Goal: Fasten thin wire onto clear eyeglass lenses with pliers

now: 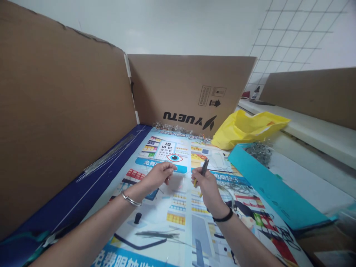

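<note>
My right hand (207,185) is closed around a pair of pliers (205,167). Their dark jaws point up and away, and yellow handle parts show below the fingers. To its left, my left hand (160,173) is in a pinch, thumb against fingers. Whatever it holds, if anything, is too fine to make out. Both hands are over a printed poster sheet (175,185), a short gap apart. Closer to me lies a small bundle of thin wires (157,234). More loose wire pieces (233,183) lie right of my right hand.
Cardboard panels (189,85) wall the back and left. Long straight wires (107,157) lie along the left side. A row of small wire pieces (178,129) lines the back. On the right are a yellow bag (244,128), a teal box (272,193) and dark loops (283,235).
</note>
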Available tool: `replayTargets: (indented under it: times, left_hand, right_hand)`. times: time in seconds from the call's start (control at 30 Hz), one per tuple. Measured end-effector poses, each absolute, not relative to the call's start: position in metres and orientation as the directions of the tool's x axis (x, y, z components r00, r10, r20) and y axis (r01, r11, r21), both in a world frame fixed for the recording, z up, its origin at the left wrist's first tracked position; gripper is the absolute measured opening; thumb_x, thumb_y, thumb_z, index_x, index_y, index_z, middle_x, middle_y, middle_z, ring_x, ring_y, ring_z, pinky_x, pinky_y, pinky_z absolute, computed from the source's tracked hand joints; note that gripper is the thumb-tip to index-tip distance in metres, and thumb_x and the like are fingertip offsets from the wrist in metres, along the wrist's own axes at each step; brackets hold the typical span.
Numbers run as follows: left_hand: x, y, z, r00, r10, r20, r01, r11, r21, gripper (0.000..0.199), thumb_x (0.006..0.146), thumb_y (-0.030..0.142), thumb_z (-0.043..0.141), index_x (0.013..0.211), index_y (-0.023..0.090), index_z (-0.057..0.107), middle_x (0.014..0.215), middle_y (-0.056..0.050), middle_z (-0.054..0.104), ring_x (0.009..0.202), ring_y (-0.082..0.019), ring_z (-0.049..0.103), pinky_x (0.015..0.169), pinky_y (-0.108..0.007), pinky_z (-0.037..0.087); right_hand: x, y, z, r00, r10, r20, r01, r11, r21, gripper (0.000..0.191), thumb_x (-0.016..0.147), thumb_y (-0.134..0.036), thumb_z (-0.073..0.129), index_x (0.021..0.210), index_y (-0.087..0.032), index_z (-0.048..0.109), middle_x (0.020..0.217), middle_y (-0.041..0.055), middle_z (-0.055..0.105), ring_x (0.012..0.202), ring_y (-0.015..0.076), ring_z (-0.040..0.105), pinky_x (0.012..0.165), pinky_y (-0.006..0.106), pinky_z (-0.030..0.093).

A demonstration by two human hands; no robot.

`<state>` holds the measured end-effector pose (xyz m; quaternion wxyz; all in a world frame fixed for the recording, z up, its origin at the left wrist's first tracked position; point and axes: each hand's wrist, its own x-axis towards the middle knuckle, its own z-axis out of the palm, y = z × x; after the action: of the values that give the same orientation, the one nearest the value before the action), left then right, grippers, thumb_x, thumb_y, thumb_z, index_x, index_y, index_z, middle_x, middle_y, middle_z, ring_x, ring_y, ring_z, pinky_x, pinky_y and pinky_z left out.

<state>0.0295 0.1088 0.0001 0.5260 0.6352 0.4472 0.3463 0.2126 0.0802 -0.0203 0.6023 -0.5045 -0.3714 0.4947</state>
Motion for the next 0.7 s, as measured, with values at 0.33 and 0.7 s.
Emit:
replayTargets:
  times: [0.33, 0.7]
  left_hand:
    - [0.034, 0.105, -0.007, 0.362, 0.930, -0.063, 0.219, -0.019, 0.975, 0.019, 0.075, 0.024, 0.047, 0.088, 0.015, 0.059, 0.063, 0.005, 0.051, 0.048, -0.008, 0.048, 0.050, -0.022, 0.041]
    - [0.033, 0.096, 0.011, 0.492, 0.852, -0.179, 0.405, -0.042, 0.913, 0.020, 0.075, 0.035, 0.052, 0.076, 0.015, 0.059, 0.057, 0.004, 0.050, 0.048, -0.009, 0.045, 0.047, -0.021, 0.037]
  right_hand:
    - [0.209, 0.076, -0.013, 0.142, 0.989, -0.038, -0.209, -0.007, -0.978, 0.028, 0.061, -0.040, 0.072, 0.068, -0.019, 0.054, 0.057, -0.0018, 0.056, 0.052, 0.0122, 0.050, 0.050, 0.026, 0.037]
    - [0.211, 0.076, -0.012, 0.149, 0.989, -0.026, -0.144, -0.005, -0.990, 0.028, 0.062, -0.041, 0.069, 0.069, -0.020, 0.052, 0.057, -0.0023, 0.054, 0.052, 0.0127, 0.049, 0.050, 0.027, 0.037]
